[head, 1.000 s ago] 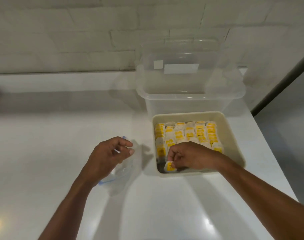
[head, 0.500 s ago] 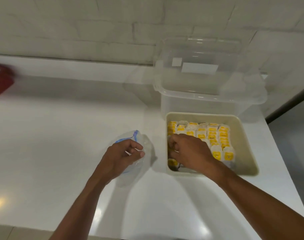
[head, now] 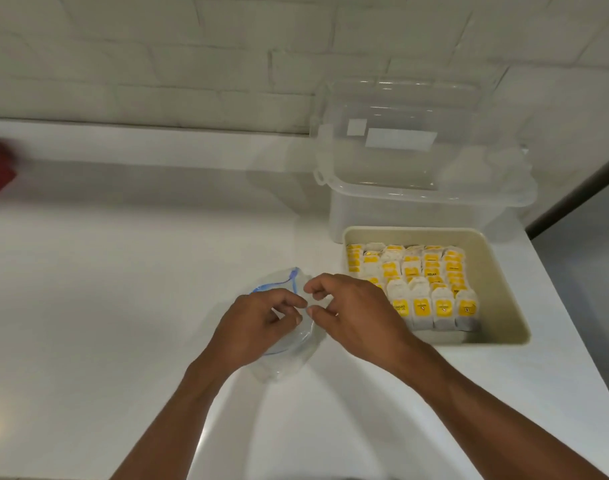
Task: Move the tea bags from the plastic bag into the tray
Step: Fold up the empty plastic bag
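Left hand (head: pixel 258 327) and right hand (head: pixel 355 313) are both pinching the mouth of the plastic bag (head: pixel 282 362), on the counter (head: pixel 123 289) just beside the tray (head: pixel 497 271). Risk: the thin film slipping, or a jerk toppling the packed tea bags (head: pixel 421 282).

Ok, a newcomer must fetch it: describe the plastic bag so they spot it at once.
On the white counter, left of the beige tray of tea bags, lies the plastic bag. It alone is crumpled, clear, with a blue zip strip.

Left hand (head: pixel 258 329) and right hand (head: pixel 360 320) on the plastic bag (head: pixel 283 362), beside the tray (head: pixel 504 282) of tea bags (head: pixel 421 284)
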Available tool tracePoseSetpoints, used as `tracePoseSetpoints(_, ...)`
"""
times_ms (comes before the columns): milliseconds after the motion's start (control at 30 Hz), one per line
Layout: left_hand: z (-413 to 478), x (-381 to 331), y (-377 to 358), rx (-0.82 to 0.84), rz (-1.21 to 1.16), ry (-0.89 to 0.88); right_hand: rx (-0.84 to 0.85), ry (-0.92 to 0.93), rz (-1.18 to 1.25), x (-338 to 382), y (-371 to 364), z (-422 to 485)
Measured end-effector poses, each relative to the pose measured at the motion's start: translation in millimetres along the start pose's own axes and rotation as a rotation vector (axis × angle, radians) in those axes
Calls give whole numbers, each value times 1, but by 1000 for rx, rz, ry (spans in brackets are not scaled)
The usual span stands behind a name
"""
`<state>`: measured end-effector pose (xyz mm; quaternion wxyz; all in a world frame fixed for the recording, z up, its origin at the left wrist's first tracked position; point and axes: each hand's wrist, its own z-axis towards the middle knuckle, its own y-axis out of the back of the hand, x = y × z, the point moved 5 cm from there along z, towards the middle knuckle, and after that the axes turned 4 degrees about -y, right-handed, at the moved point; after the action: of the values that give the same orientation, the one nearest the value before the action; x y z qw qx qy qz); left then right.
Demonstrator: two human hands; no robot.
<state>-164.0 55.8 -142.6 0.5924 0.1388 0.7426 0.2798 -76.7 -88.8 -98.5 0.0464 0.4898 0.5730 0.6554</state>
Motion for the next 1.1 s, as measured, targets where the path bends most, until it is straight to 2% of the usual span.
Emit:
tracePoseSetpoints(133,-10,4,31,-239,340,-42,4,2,-164,17,-9,17)
tracePoseSetpoints(233,-17,23,35,-156,436,36,24,-44,-336,25,-15,38)
tracePoseSetpoints(333,-21,34,22,-12,261,145,62,-158,-436,22,-28,58)
tracePoseSetpoints(400,-20,38,18,-36,92,174,32,-185,-481,23,-34,66)
tracePoseSetpoints(467,-14,45,19,-91,-9,222,-15,-200,-427,23,-33,68)
tracePoseSetpoints(533,-6,54,21,-146,-13,255,-34,-212,-301,21,-31,67)
tracePoseSetpoints(667,5,58,31,-232,5,186,-148,-169,-39,24,-22,57)
tracePoseSetpoints(733,8,59,33,-247,-237,196,-280,-90,1,28,-18,46)
tracePoseSetpoints(833,12,49,29,-263,-835,236,-449,-21,74,32,-19,28)
tracePoseSetpoints(900,10,37,28,-261,-1126,320,-408,-4,227,34,-28,20)
tracePoseSetpoints(967,8,21,24,-156,-1352,411,-308,33,301,41,-41,12)
tracePoseSetpoints(1033,8,7,22,-97,-1455,427,-268,108,174,49,-53,4)
tracePoseSetpoints(1100,8,-2,20,-129,-1451,418,-253,204,4,55,-61,-1)
